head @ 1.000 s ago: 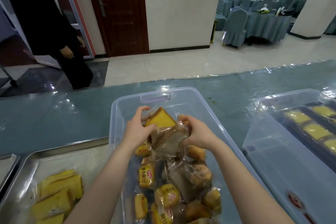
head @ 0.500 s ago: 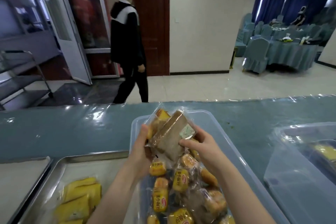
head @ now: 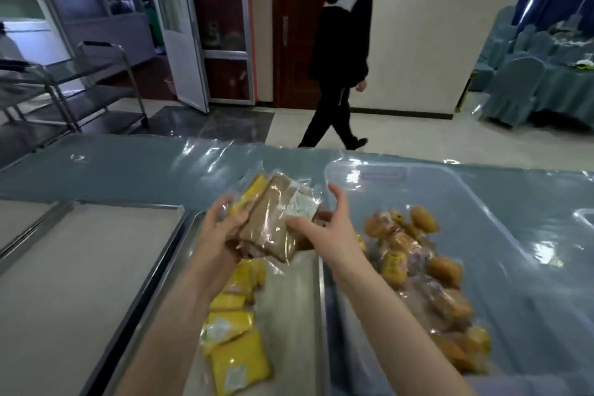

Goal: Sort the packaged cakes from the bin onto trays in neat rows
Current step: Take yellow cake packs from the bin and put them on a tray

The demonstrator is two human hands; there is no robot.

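**Two packets held over the tray, ready to be sorted**

Head view: the left hand (head: 221, 228) sits a little left of the frame's middle. Its grip is curled round a stack of two wrapped cakes, a brown cake packet (head: 273, 228) in front and a yellow cake packet (head: 249, 196) behind it. They are held tilted and clear of everything, above the far end of the steel tray (head: 289, 315). Carrying two at once probably saves a trip.

The right hand (head: 331, 228) meets the stack from the right. Its thumb lies on the brown packet near the white label, and its forefinger is lifted straight and apart. The other fingers are hidden behind the wrapper, so I cannot tell whether this grip pinches the packet or only steadies it. It looks placed to peel the brown one off.

A row of yellow cakes (head: 234, 337) already lies on the tray, running toward the bottom of the frame along its left side. This leaves bare lining to the right, likely for the next row. The clear bin (head: 482, 202), at centre right and touching the tray's edge, holds a loose heap of wrapped cakes (head: 434, 270), so much sorting remains.

A second tray (head: 80, 267) lies at the left. Both trays and the bin rest on the film-covered surface (head: 160, 167). Beyond it, at upper centre, a person (head: 340, 58) walks past.
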